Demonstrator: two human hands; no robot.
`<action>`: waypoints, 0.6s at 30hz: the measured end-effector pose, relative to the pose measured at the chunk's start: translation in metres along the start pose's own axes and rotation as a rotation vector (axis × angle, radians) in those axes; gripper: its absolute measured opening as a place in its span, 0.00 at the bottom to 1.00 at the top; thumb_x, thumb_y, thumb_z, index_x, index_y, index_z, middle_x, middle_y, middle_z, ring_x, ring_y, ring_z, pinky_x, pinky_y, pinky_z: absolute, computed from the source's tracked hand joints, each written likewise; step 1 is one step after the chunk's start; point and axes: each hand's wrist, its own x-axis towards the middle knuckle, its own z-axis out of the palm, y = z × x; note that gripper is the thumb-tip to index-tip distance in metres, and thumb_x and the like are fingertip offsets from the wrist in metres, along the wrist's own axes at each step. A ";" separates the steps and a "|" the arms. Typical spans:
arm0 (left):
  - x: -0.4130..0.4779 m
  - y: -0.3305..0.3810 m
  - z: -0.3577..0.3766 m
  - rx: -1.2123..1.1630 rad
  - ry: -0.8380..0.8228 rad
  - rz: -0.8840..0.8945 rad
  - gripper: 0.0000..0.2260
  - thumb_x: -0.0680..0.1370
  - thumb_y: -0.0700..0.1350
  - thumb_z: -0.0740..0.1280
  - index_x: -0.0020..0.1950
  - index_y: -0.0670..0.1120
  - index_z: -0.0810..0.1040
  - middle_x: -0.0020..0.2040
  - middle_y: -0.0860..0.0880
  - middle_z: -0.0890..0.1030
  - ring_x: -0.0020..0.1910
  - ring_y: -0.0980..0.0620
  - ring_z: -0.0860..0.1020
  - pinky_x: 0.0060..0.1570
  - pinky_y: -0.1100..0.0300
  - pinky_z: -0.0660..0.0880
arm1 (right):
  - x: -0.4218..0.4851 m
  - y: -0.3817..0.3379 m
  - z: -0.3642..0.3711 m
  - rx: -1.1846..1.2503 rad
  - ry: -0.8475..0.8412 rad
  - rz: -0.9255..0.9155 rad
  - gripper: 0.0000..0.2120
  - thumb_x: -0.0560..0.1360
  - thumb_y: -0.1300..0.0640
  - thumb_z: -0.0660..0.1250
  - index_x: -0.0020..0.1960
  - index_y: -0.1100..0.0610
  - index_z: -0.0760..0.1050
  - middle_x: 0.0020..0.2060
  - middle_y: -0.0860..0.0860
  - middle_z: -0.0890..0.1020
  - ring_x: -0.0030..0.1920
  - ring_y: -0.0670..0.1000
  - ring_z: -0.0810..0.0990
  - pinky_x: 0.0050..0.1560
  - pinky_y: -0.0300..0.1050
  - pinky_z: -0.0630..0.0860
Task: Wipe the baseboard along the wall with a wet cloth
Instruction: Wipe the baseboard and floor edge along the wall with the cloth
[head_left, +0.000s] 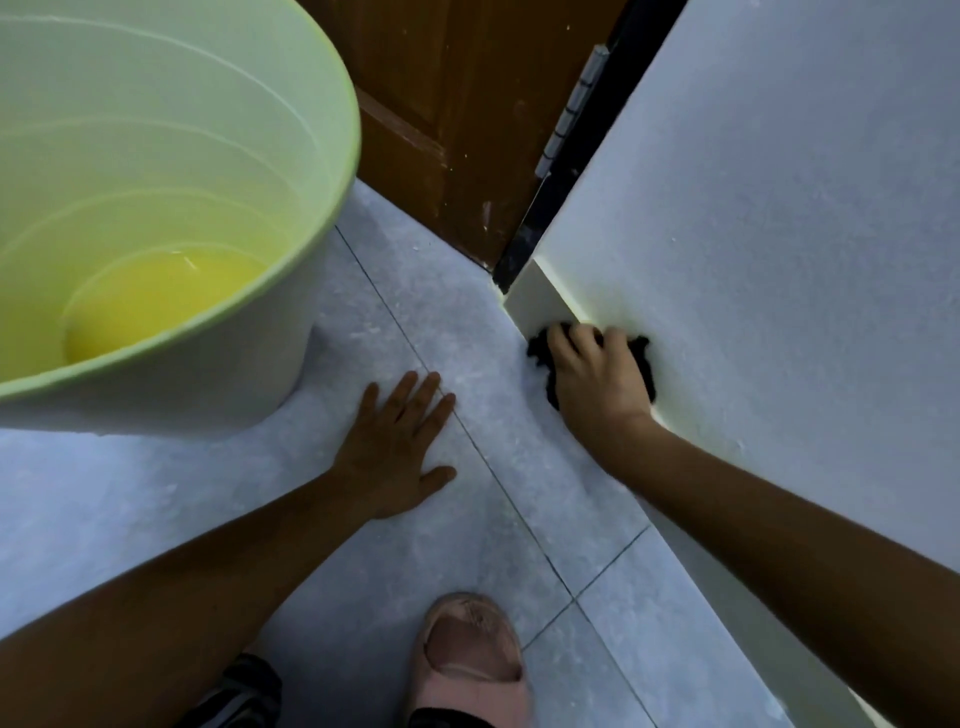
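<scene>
A white baseboard (540, 301) runs along the foot of the white wall (779, 234) on the right, ending near the door frame. My right hand (597, 374) presses a dark cloth (540, 348) flat against the baseboard, close to its far end; most of the cloth is hidden under the palm. My left hand (400, 441) lies flat on the tiled floor (467, 338), fingers spread, holding nothing.
A large green bucket (332, 171) with a little water at its bottom stands on the floor at the left. A brown wooden door (467, 104) with a metal hinge (571, 104) closes the corner ahead. My foot in a pink slipper (470, 654) rests at the bottom.
</scene>
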 end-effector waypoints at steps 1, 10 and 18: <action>0.000 0.001 -0.001 0.000 -0.005 -0.002 0.36 0.76 0.66 0.48 0.76 0.50 0.35 0.77 0.46 0.34 0.76 0.45 0.35 0.72 0.41 0.38 | 0.014 0.003 -0.009 0.010 0.025 0.027 0.20 0.79 0.50 0.55 0.68 0.54 0.70 0.68 0.54 0.62 0.63 0.58 0.62 0.56 0.50 0.66; 0.000 0.002 0.000 -0.021 -0.002 -0.011 0.37 0.76 0.66 0.48 0.76 0.51 0.35 0.77 0.46 0.33 0.75 0.45 0.34 0.72 0.41 0.37 | 0.031 -0.014 -0.009 -0.053 -0.014 -0.041 0.19 0.79 0.49 0.57 0.67 0.55 0.70 0.67 0.55 0.62 0.64 0.58 0.62 0.60 0.49 0.65; 0.001 0.000 0.004 -0.011 0.024 -0.007 0.37 0.76 0.67 0.48 0.76 0.51 0.35 0.77 0.46 0.34 0.76 0.45 0.35 0.71 0.41 0.37 | -0.018 -0.002 0.009 -0.086 -0.052 -0.060 0.18 0.78 0.50 0.56 0.65 0.54 0.73 0.64 0.55 0.64 0.61 0.58 0.63 0.57 0.50 0.65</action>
